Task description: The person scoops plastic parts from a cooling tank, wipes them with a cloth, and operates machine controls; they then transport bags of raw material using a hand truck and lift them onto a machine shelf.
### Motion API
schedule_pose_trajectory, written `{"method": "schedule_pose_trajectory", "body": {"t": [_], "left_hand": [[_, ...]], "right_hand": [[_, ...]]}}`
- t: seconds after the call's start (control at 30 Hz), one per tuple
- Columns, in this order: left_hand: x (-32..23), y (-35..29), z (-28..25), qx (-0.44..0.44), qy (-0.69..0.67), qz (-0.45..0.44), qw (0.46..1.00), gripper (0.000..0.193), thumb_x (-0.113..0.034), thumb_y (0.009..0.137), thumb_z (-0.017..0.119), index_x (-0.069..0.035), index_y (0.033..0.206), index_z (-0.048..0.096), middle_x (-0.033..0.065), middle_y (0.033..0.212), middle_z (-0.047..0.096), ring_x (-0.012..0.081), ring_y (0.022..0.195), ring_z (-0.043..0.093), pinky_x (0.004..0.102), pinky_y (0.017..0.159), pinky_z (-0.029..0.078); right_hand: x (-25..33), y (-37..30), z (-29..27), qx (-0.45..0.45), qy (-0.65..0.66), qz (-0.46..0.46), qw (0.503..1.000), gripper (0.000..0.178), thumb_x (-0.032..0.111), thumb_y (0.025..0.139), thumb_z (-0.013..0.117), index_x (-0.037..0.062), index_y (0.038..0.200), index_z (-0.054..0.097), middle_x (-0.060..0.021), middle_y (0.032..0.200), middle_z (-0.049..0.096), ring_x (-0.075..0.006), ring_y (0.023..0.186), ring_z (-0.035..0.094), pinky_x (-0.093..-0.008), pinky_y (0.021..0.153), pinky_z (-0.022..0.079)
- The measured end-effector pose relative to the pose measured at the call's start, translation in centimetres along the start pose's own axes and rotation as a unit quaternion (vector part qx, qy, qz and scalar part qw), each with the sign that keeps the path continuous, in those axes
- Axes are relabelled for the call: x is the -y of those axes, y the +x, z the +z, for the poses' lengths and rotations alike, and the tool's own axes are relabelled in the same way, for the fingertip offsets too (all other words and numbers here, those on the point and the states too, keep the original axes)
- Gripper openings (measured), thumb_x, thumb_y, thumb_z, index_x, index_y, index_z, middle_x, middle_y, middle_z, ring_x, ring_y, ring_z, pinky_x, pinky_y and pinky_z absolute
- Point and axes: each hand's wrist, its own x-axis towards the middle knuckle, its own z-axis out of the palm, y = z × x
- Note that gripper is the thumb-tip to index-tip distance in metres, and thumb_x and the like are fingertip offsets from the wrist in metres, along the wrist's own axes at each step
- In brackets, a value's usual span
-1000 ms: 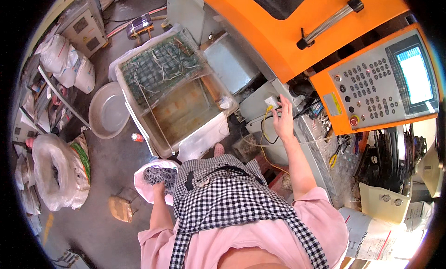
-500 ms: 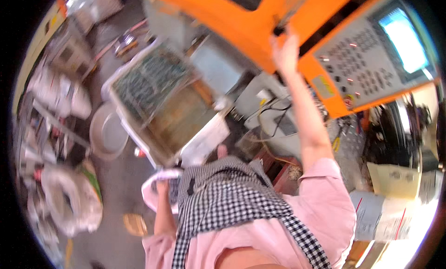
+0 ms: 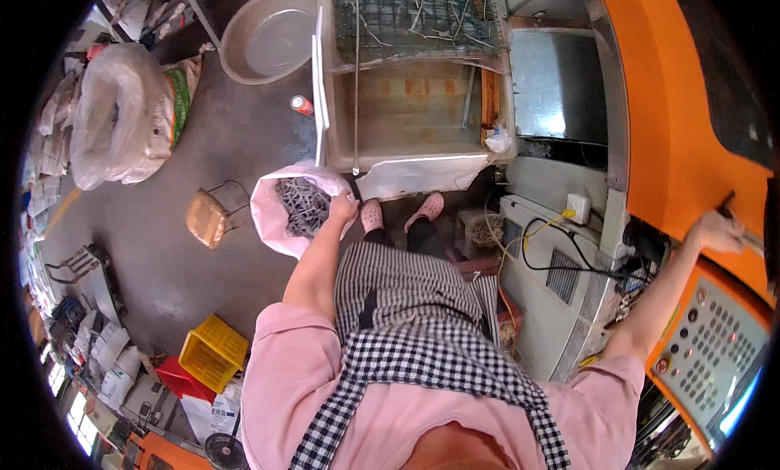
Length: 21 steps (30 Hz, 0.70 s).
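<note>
My left hand [image 3: 345,207] is closed on the rim of a pink bag [image 3: 268,220], which stands open on the floor beside my feet. Inside the bag lies a heap of thin grey plastic pieces [image 3: 305,206]. Out to the right, my right hand [image 3: 718,231] has its fingers wrapped round a dark handle [image 3: 725,202] on the orange machine door [image 3: 666,121]. Below that hand is the machine's control panel [image 3: 707,340], with rows of buttons and a lit screen at its edge.
Ahead stands a large pale tub [image 3: 414,153] with green mesh across its far part. A round basin [image 3: 270,43], a plastic-lined sack [image 3: 122,121], a small stool [image 3: 208,218] and a yellow crate [image 3: 213,352] stand on the left. Cables [image 3: 536,246] hang beside the grey machine base.
My view has swung to the right, bringing the pink bag and its contents fully into sight. Both hands keep their holds, the left on the bag, the right at the handle.
</note>
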Motion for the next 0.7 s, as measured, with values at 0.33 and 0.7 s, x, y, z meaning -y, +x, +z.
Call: {"method": "schedule_pose_trajectory", "body": {"t": [0.33, 0.7], "left_hand": [[2.0, 22.0, 7.9, 0.006, 0.101, -0.045, 0.994, 0.045, -0.025, 0.077, 0.058, -0.014, 0.120, 0.050, 0.0261, 0.120, 0.042, 0.0381, 0.115, 0.038, 0.0462, 0.098, 0.031], [1.9, 25.1, 8.3, -0.206, 0.023, 0.004, 0.978, 0.035, -0.003, 0.074, 0.048, -0.013, 0.104, 0.060, 0.0147, 0.108, 0.052, 0.0335, 0.101, 0.049, 0.0411, 0.085, 0.041]], "right_hand": [[0.5, 1.1, 0.6, -0.089, -0.135, -0.021, 0.987, 0.035, 0.022, 0.092, 0.038, -0.0078, 0.092, 0.056, -0.0190, 0.075, 0.056, -0.0242, 0.059, 0.049, -0.0438, 0.049, 0.034], [-1.3, 3.5, -0.1, -0.063, -0.381, -0.135, 0.912, 0.030, 0.019, 0.089, 0.038, -0.0002, 0.095, 0.061, -0.0176, 0.083, 0.061, -0.0243, 0.063, 0.052, -0.0401, 0.055, 0.040]]}}
